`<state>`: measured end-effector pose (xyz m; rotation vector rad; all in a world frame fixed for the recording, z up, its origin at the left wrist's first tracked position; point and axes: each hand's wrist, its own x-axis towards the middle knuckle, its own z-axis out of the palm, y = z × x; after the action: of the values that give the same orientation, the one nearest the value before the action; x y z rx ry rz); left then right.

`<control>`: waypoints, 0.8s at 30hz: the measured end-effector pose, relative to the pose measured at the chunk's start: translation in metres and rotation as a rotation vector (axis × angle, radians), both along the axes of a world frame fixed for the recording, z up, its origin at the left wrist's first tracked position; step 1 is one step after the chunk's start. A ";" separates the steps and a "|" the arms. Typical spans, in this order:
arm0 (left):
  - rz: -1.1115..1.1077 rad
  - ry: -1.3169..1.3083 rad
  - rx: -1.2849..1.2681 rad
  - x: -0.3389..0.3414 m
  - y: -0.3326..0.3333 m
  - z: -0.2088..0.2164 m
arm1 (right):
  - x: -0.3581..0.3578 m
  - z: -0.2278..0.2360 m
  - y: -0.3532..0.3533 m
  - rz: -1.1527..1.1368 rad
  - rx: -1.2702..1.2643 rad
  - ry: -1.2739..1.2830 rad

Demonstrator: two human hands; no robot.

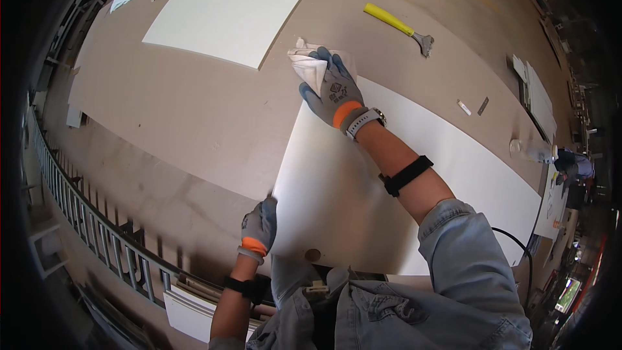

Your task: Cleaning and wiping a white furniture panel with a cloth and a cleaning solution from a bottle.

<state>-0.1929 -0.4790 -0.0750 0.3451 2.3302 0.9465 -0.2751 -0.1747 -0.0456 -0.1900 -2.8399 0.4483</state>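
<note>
A large white panel (414, 155) with a smooth face lies in front of me on a brown-grey work surface. My right hand (334, 87), in a grey glove with an orange cuff band, presses a folded whitish cloth (310, 68) at the panel's far left corner. The fingers close over the cloth, which hides part of that corner. At the near left edge of the same panel, my left hand (260, 225), gloved alike, has its fingers curled against the edge. Its fingertips are partly hidden.
A second white panel (236, 6) lies at the far left. Beyond my right hand is a yellow-handled scraper (392, 21). A clear bottle (532, 150) lies at the right. A metal roller conveyor (97, 227) curves along the left. Another person (573, 165) is at the far right.
</note>
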 end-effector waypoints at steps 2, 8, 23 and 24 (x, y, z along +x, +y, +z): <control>0.016 -0.003 0.000 0.001 0.002 0.002 | 0.017 -0.002 -0.020 0.019 -0.042 -0.055; -0.242 0.171 0.023 0.008 -0.054 -0.069 | 0.114 -0.008 -0.141 0.582 -0.473 -0.149; 0.367 -0.142 0.659 0.127 -0.036 -0.033 | 0.121 0.017 -0.164 0.666 -0.332 -0.305; 0.262 0.188 0.506 0.132 -0.040 -0.059 | 0.147 0.001 -0.192 0.754 -0.347 -0.192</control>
<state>-0.0606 -0.5188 -0.1339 0.3442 2.3107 1.7050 -0.1283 -0.3664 -0.0447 0.8435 -2.9024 1.1175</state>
